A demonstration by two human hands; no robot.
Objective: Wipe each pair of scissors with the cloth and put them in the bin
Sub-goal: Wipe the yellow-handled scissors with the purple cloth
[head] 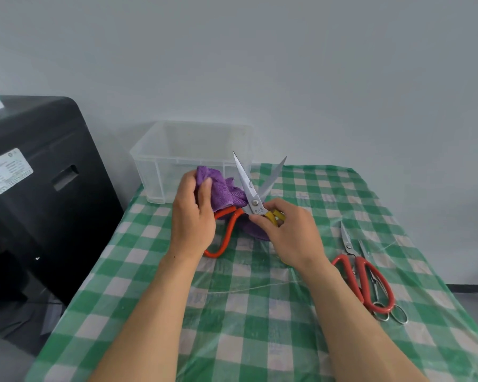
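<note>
Our right hand [290, 238] pinches the yellow-handled scissors [253, 194] near the pivot, blades splayed open and pointing far toward the clear bin [160, 172]; our left hand [193, 216] grips the purple cloth [224, 191] just left of them. Red-handled scissors [367, 282] lie at the near right. Wiping along 2 open edges could cut a finger or snag the cloth; a loose pinch could drop them.

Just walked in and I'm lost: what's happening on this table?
A person is cleaning scissors. The left hand grips a purple cloth while the right hand holds the open scissors, blades pointing up. Red-handled scissors and small metal scissors lie on the checked table to the right. No scissors show in the clear bin behind.
</note>
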